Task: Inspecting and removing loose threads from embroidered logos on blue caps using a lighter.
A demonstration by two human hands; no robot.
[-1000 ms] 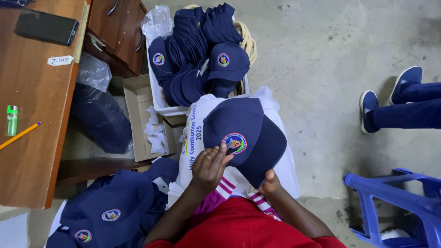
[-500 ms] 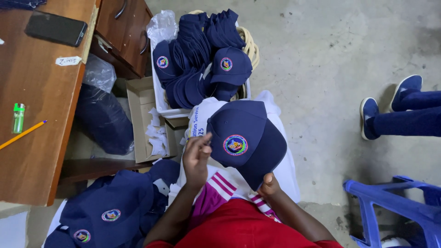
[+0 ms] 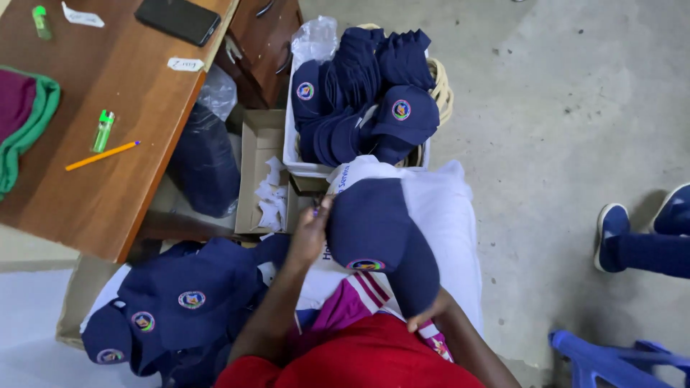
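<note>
One navy cap point(image 3: 374, 226), brim toward wearer.

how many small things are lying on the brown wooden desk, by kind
black flat phone: 1
green plastic lighters: 2
orange pencil: 1
white paper labels: 2
green-edged maroon cloth: 1
total: 7, all on the brown wooden desk

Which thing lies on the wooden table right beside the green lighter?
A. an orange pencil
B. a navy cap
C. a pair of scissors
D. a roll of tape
A: an orange pencil lies on the wooden table just below the green lighter; no scissors, cap or tape are on the table.
</note>
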